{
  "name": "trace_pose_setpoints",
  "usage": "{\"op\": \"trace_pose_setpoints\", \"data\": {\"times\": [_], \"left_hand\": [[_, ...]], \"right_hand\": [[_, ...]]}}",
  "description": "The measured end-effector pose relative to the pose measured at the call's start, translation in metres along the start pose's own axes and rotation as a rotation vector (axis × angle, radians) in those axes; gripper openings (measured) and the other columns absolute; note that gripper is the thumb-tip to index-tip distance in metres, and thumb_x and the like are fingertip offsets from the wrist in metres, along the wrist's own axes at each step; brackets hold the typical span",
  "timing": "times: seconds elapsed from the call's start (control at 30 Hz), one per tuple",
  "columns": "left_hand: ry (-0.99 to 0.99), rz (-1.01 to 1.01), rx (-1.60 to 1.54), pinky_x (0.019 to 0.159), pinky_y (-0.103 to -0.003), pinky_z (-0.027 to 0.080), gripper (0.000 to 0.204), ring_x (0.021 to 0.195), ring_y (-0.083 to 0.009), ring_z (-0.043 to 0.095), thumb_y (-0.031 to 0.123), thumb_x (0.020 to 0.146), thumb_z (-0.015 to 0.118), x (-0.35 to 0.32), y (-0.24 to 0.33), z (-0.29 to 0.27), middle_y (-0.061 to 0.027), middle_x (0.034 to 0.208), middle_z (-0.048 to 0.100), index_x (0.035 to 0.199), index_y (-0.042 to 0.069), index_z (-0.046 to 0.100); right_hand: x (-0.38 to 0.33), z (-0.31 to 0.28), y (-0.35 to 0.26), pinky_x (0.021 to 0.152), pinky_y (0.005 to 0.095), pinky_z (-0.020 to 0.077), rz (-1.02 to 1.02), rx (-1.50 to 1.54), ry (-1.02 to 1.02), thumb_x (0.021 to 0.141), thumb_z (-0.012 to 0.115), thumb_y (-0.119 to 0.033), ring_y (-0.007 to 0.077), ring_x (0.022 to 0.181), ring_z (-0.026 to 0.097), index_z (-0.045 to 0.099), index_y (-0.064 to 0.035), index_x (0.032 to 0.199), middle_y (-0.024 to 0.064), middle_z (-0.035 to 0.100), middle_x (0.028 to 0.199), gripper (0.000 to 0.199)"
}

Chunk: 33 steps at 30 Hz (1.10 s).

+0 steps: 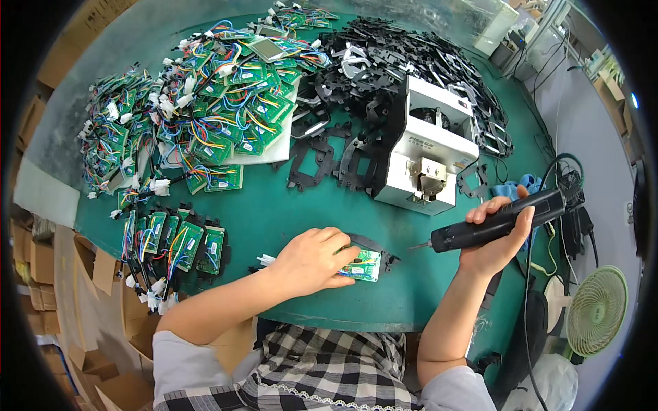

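My left hand (308, 260) lies over a green circuit board (368, 266) near the front of the table. Its fingers and thumb grip the board, and they hide the left part of it. A black plastic bracket (365, 242) shows along the board's far edge. White connectors (266, 260) stick out on the other side of the hand. In my right hand (499, 236) is a black electric screwdriver (473, 231), held nearly level. Its thin bit points left, apart from the board and above the tabletop.
A white screw feeder (435, 147) stands beyond my hands. Behind it is a heap of black brackets (384, 55). Wired circuit boards (233, 103) are piled at far left, with several assembled ones (185, 243) nearer. A black cable (529, 308) hangs at right, near a green fan (596, 312).
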<state>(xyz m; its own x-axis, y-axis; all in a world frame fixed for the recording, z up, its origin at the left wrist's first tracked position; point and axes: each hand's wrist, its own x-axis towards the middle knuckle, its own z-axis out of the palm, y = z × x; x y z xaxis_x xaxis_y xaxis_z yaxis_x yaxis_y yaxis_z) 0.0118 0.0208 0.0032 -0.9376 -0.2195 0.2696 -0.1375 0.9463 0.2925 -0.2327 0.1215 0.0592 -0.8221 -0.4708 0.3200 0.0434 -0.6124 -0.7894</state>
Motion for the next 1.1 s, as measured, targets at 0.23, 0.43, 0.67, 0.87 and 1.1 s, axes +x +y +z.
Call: {"op": "trace_pose_setpoints", "data": {"times": [0.23,0.43,0.67,0.87,1.1], "left_hand": [[0.096,-0.130,-0.011,0.080,-0.037,0.044,0.049,0.088,-0.0224,0.058,0.039,0.067,0.078,0.001,0.015,0.009,-0.0035,0.096,0.060,0.105,0.010,0.065],[0.119,-0.161,-0.093,0.081,-0.039,0.044,0.049,0.089,-0.0229,0.058,0.033,0.063,0.082,0.003,0.015,0.009,-0.0032,0.097,0.060,0.103,0.011,0.066],[0.304,-0.216,-0.056,0.083,-0.039,0.044,0.049,0.091,-0.0260,0.058,0.023,0.059,0.082,0.005,0.004,-0.006,-0.0048,0.100,0.060,0.103,0.008,0.066],[0.322,-0.329,-0.135,0.078,-0.039,0.048,0.049,0.090,-0.0272,0.058,0.026,0.059,0.083,0.000,-0.013,-0.011,-0.0073,0.096,0.062,0.101,0.005,0.069],[0.296,-0.289,-0.143,0.078,-0.038,0.047,0.052,0.089,-0.0268,0.059,0.034,0.061,0.083,0.004,-0.009,-0.003,-0.0070,0.097,0.062,0.101,0.005,0.069]], "right_hand": [[0.029,0.041,-0.016,0.046,0.0296,0.0495,-0.421,-0.113,-0.072,0.090,0.060,-0.041,0.0192,0.047,0.057,0.035,0.0058,0.122,0.0117,0.057,0.067,0.062],[0.035,0.064,-0.010,0.054,0.0250,0.0482,-0.548,-0.222,-0.190,0.086,0.067,-0.035,0.0144,0.048,0.057,0.041,0.0081,0.112,0.0091,0.059,0.062,0.057],[0.038,0.068,0.004,0.055,0.0235,0.0466,-0.507,-0.210,-0.235,0.088,0.066,-0.022,0.0122,0.049,0.057,0.043,0.0074,0.112,0.0070,0.059,0.059,0.045],[0.037,0.068,0.005,0.055,0.0231,0.0461,-0.493,-0.227,-0.229,0.087,0.067,-0.024,0.0120,0.049,0.057,0.044,0.0072,0.110,0.0067,0.058,0.058,0.045],[0.018,0.058,0.002,0.047,0.0238,0.0438,-0.272,-0.235,-0.306,0.088,0.065,-0.032,0.0133,0.047,0.055,0.043,0.0086,0.114,0.0082,0.058,0.061,0.052]]}}
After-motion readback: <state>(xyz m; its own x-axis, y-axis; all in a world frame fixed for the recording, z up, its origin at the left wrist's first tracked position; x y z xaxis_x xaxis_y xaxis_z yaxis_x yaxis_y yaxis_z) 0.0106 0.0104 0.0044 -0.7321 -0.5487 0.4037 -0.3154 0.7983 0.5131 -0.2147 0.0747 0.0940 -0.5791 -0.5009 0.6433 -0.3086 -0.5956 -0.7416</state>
